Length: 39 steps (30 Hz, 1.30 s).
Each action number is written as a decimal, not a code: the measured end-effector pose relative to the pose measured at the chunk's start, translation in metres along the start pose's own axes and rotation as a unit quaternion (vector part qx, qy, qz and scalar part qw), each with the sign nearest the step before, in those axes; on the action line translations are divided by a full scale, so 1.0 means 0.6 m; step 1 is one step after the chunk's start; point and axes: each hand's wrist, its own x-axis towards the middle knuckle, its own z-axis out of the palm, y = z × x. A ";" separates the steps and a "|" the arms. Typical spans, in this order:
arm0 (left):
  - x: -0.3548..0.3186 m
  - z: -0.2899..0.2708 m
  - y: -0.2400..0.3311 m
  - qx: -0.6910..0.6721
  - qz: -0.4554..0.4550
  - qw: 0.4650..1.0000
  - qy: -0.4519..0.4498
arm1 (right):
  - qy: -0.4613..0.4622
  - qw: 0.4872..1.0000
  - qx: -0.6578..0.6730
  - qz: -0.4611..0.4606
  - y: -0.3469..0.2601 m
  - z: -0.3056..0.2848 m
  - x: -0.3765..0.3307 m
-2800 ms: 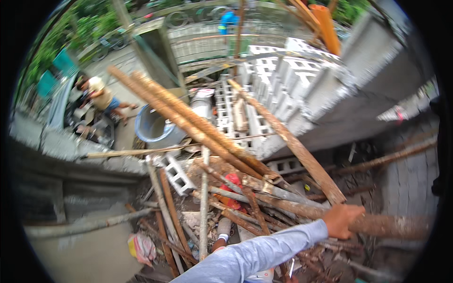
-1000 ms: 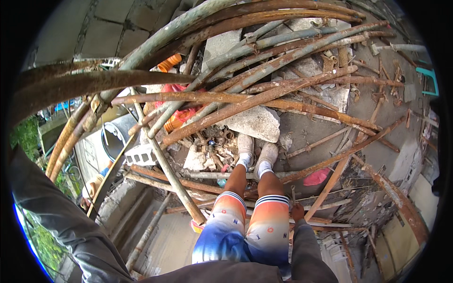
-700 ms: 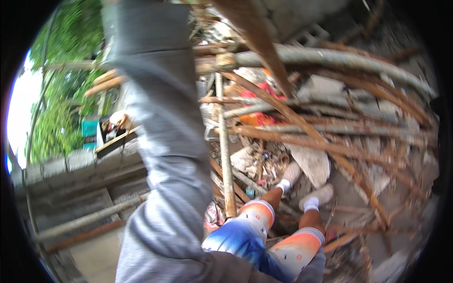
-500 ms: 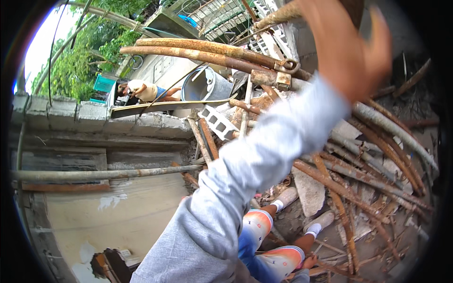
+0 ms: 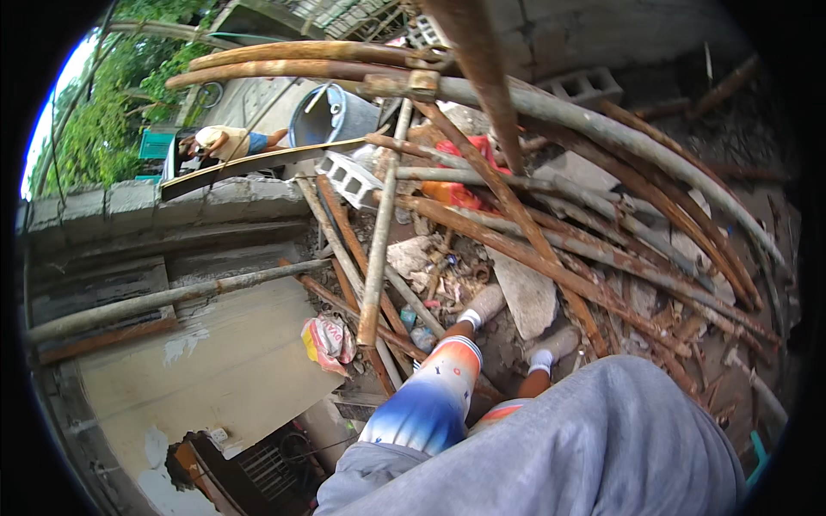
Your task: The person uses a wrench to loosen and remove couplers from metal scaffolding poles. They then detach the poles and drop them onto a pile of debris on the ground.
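Observation:
Neither of my hands shows in the head view. Grey sweater fabric (image 5: 568,439), which looks like a bent sleeve, fills the lower right. Beyond it are my legs in shorts with a blue, white and orange fade (image 5: 422,404). My shoes (image 5: 486,303) stand among rubble. Long rusty pipes (image 5: 533,245) lie crossed in a heap ahead and to the right, two of them joined by a clamp (image 5: 422,84). A thick brown pole (image 5: 482,77) comes down from the top edge. Something red (image 5: 469,176) lies under the pipes.
A hollow concrete block (image 5: 350,178) and a blue-grey drum (image 5: 331,116) are beyond the heap. To the left runs a block wall (image 5: 129,202), with a broken-through panel (image 5: 215,361) below. A torn sack (image 5: 329,342) lies beside it. Another person (image 5: 228,144) is farther off.
My raised arm and its hand have left the upper right. The other hand, low near my knee, is gone from view too. The view has shifted, showing more of the heap.

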 end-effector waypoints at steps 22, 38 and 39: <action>-0.373 0.385 0.281 -0.301 -0.015 0.553 -0.777 | 0.114 0.968 -0.185 -0.128 0.011 -0.243 0.115; 0.106 0.211 -0.611 0.561 0.265 0.547 -0.562 | -0.096 0.943 0.177 -0.264 -0.448 0.085 0.216; 0.138 0.202 -0.654 0.597 0.277 0.507 -0.557 | -0.072 0.940 0.164 -0.292 -0.463 0.089 0.217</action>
